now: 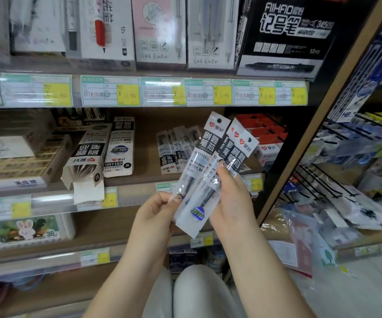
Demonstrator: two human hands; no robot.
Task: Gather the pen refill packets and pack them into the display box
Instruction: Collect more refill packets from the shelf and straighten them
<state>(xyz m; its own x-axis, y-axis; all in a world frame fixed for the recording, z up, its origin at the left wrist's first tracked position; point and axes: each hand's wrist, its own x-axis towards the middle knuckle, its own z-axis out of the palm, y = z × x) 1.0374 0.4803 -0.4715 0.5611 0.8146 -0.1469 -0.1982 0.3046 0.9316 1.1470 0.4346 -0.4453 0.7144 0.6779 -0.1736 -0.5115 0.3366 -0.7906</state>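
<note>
My left hand [156, 208] and right hand [229, 198] both pinch fanned packets [208, 171], centre near. Box [86, 161] lies open on shelf [139, 193], far left. More packets [176, 150] loose behind. Packing not started, I judge.

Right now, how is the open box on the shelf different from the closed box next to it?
The open box leans over with its end flap hanging down and packets showing inside; the closed box is sealed and sits straighter. The open box's big lettering reads upside down; the closed box's top lettering reads upright. Both are white with black lettering, side by side on the same shelf.
</note>
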